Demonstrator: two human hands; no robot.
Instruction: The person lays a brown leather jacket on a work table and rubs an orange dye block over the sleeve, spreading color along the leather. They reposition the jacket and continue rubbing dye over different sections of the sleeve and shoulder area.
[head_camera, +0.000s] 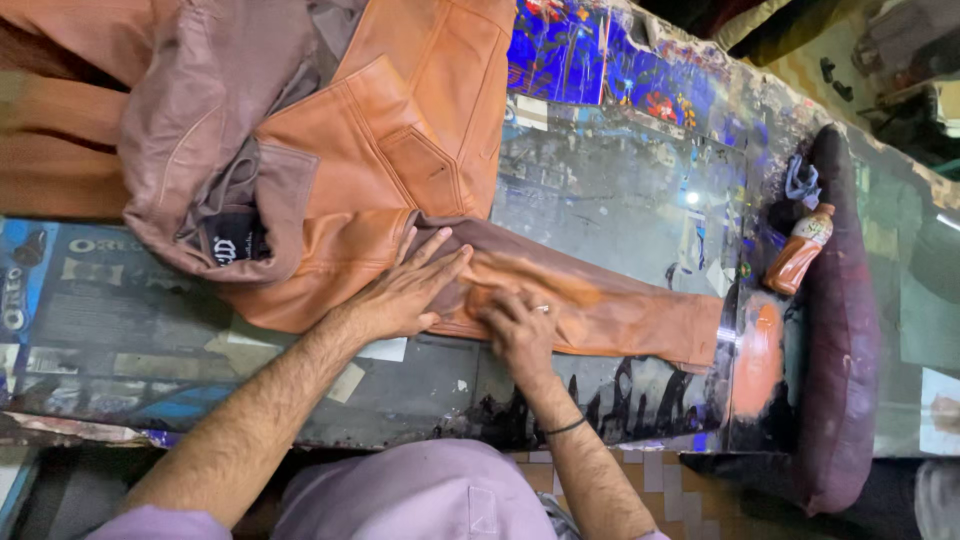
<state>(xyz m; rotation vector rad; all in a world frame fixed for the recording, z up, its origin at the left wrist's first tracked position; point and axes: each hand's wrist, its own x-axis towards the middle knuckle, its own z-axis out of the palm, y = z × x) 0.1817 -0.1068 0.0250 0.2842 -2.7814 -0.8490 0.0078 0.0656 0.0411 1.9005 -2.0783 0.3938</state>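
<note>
- Head view, far left: the body of a tan-orange leather jacket (400, 150) lies heaped on the worktop (130, 330), its brownish-mauve lining (200, 120) turned outward and a dark label showing at the collar.
- Left of centre, the left hand (405, 295) lies flat on the jacket where the sleeve meets the body. Its fingers (440, 255) are spread and straight, pressing down and pinching nothing; it reads as the holding hand.
- Centre: the right hand (520, 325), with a ring on one finger and a dark band at the wrist, rests on the sleeve just beside the left hand. Its fingers (495, 300) are curled and bunched together against the leather; whether something small is tucked under them cannot be told.
- Judging from this, the step in hand is rubbing or working the sleeve's surface while the other hand keeps it from sliding. The next move would call for steady downward pressure from the left hand and an even stroke along the sleeve toward the cuff.
- Right of centre, the sleeve (600, 300) runs out flat across the worktop, its cuff end close to an orange smear on the glossy surface.
- Further right, a small brown-orange bottle (800, 248) lies beside a long dark maroon cushion (840, 330), both well apart from the hands.
</note>
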